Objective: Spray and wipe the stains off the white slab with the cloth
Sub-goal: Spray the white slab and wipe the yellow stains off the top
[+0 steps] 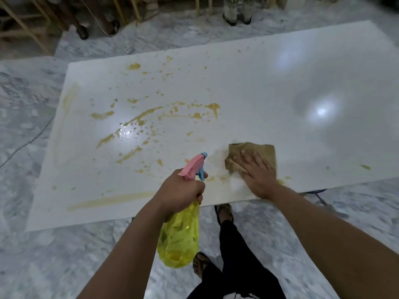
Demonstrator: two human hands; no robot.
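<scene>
A large white slab (269, 93) lies flat in front of me, raised off the floor. Yellow-brown stains (149, 114) spatter its left and middle parts, with smeared streaks along the near and left edges. My left hand (179, 190) grips a yellow spray bottle (179, 238) with a pink and blue trigger head, its nozzle pointing over the slab. My right hand (257, 173) lies flat with fingers spread on a brown cloth (259, 152), which it presses on the slab close to the near edge. A wet misty patch shows beside the cloth.
Grey marbled floor (32, 126) surrounds the slab. Wooden furniture legs (26, 29) stand at the far left. A person's feet (237, 11) stand beyond the far edge. My own dark-trousered legs and sandals (224, 212) are below the near edge. A thin cable (26, 143) runs across the floor at left.
</scene>
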